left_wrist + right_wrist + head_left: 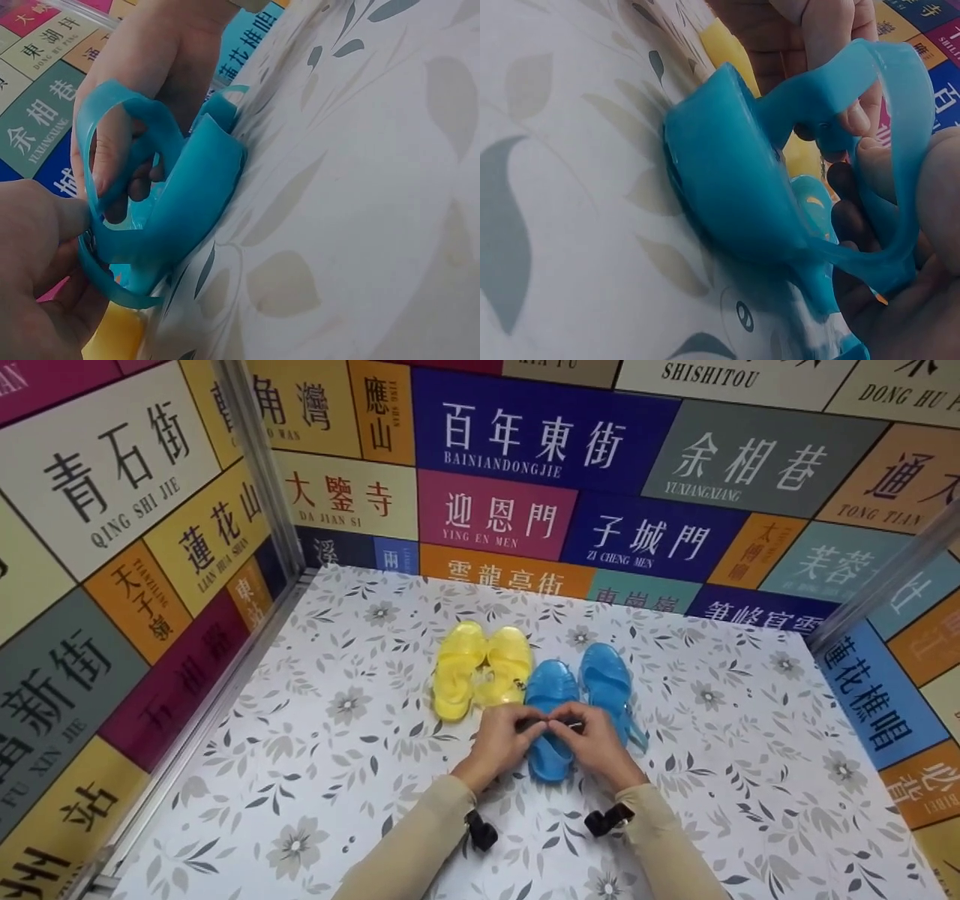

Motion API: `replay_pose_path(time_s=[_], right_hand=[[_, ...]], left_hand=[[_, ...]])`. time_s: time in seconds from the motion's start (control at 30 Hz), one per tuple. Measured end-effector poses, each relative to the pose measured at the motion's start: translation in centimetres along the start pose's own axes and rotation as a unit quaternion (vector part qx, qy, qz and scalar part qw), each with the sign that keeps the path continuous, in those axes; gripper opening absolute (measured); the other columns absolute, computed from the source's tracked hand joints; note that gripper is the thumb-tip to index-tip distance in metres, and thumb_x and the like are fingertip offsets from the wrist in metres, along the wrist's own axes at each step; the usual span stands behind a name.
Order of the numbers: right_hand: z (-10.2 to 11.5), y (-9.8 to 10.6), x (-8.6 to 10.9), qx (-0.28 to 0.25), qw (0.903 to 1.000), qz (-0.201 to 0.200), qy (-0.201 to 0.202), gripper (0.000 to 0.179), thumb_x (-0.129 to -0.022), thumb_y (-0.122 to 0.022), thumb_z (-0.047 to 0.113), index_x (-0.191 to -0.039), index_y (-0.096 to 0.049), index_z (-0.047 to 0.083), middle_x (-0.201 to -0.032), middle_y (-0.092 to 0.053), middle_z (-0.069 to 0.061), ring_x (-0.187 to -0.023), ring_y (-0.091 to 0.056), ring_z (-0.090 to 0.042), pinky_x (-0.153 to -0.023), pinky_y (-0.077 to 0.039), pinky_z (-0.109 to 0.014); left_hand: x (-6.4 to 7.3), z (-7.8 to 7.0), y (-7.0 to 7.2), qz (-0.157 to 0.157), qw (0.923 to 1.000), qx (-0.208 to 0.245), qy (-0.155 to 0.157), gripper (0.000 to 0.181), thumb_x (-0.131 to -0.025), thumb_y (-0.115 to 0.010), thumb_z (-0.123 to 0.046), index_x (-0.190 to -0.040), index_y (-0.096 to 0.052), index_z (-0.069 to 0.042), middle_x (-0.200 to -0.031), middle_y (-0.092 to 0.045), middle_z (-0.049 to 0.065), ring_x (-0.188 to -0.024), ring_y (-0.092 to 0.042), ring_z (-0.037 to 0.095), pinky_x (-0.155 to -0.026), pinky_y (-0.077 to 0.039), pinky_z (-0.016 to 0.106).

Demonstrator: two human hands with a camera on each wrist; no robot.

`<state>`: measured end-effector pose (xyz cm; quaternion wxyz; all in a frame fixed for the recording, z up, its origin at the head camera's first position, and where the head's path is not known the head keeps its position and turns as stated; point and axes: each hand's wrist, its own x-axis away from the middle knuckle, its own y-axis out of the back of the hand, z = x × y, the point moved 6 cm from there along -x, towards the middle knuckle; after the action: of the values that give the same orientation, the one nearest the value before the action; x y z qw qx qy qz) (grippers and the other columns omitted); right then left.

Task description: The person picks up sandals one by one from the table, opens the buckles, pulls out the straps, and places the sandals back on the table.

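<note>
A blue jelly sandal (551, 761) stands on the table, toe pointing away, with both hands over its ankle strap. My left hand (501, 739) pinches the strap by a small metal buckle (90, 241), thumb on top. Opposite it, my right hand (592, 735) grips the strap (911, 97) between thumb and fingers. The fingertips of both hands meet above the sandal. Its heel (199, 187) faces me and the strap loops up from it. Just right of it lies the other blue sandal (606, 675), partly hidden by the right hand.
A pair of yellow jelly sandals (459, 660) sits side by side to the left of the blue ones. Under everything is a white table cover (300, 780) with grey flowers and leaves. Panels with coloured signs (540, 427) rise at the back and sides.
</note>
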<state>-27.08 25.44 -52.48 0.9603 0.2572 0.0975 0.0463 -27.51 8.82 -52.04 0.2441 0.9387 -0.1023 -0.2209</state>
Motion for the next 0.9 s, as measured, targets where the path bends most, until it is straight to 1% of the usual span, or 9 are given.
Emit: replay_pose_path(time_s=[0.23,0.33,0.5,0.57,0.77,0.83,0.9], right_hand=[[-0.12,0.13,-0.03,0.010,0.9998,0.008,-0.012,0.006,-0.098,-0.075,0.010,-0.103,-0.077,0.010,-0.102,-0.076,-0.003,-0.097,-0.068,-0.018,-0.083,-0.056,-0.028],[-0.19,0.34,0.00,0.014,0.9997,0.008,-0.016,0.005,-0.099,-0.074,0.010,-0.103,-0.077,0.011,-0.102,-0.075,-0.003,-0.098,-0.068,-0.019,-0.084,-0.056,-0.029],[-0.24,0.57,0.09,0.024,0.9994,0.008,-0.022,0.005,-0.100,-0.072,0.011,-0.104,-0.076,0.012,-0.103,-0.075,-0.002,-0.099,-0.068,-0.019,-0.086,-0.055,-0.032],[-0.21,0.53,0.11,0.025,0.9994,0.014,-0.021,0.008,-0.100,-0.072,0.013,-0.107,-0.077,0.012,-0.106,-0.076,-0.002,-0.100,-0.068,-0.019,-0.087,-0.055,-0.033],[0.17,-0.05,-0.15,0.016,0.9989,0.042,-0.012,0.021,-0.100,-0.073,0.016,-0.120,-0.079,0.012,-0.119,-0.077,-0.004,-0.112,-0.070,-0.022,-0.096,-0.056,-0.034],[0.27,-0.30,-0.24,0.021,0.9984,0.051,-0.009,0.022,-0.100,-0.073,0.014,-0.121,-0.079,0.011,-0.119,-0.077,-0.004,-0.113,-0.070,-0.022,-0.096,-0.057,-0.035],[0.37,-0.39,-0.38,0.030,0.9981,0.053,-0.006,0.021,-0.099,-0.073,0.013,-0.120,-0.079,0.011,-0.116,-0.078,-0.003,-0.110,-0.072,-0.021,-0.094,-0.058,-0.034]], left_hand=[[0.02,0.03,0.17,-0.005,1.0000,-0.006,-0.005,0.012,-0.096,-0.078,-0.018,-0.105,-0.084,-0.013,-0.100,-0.081,-0.002,-0.093,-0.074,0.011,-0.084,-0.059,0.026],[0.01,0.06,0.14,-0.002,0.9999,-0.007,-0.009,0.012,-0.097,-0.078,-0.018,-0.105,-0.084,-0.013,-0.101,-0.081,-0.002,-0.093,-0.074,0.010,-0.084,-0.059,0.026],[-0.04,0.16,0.02,0.000,0.9999,-0.003,-0.011,0.010,-0.097,-0.078,-0.018,-0.103,-0.084,-0.013,-0.097,-0.080,-0.002,-0.088,-0.073,0.008,-0.079,-0.058,0.023],[-0.05,0.24,-0.02,0.000,1.0000,0.000,-0.009,0.010,-0.097,-0.078,-0.018,-0.103,-0.084,-0.013,-0.096,-0.080,-0.002,-0.087,-0.073,0.008,-0.077,-0.058,0.023],[-0.12,0.30,-0.07,0.006,1.0000,-0.001,-0.003,0.014,-0.098,-0.077,-0.020,-0.107,-0.083,-0.011,-0.101,-0.081,0.000,-0.093,-0.074,0.011,-0.082,-0.059,0.024],[-0.08,0.27,-0.12,0.007,1.0000,-0.004,-0.005,0.015,-0.098,-0.077,-0.020,-0.107,-0.083,-0.011,-0.102,-0.081,0.000,-0.094,-0.075,0.012,-0.083,-0.059,0.025],[-0.10,0.24,-0.08,0.006,0.9999,-0.006,-0.008,0.015,-0.097,-0.078,-0.020,-0.108,-0.083,-0.011,-0.103,-0.081,0.000,-0.095,-0.075,0.012,-0.083,-0.059,0.025]])
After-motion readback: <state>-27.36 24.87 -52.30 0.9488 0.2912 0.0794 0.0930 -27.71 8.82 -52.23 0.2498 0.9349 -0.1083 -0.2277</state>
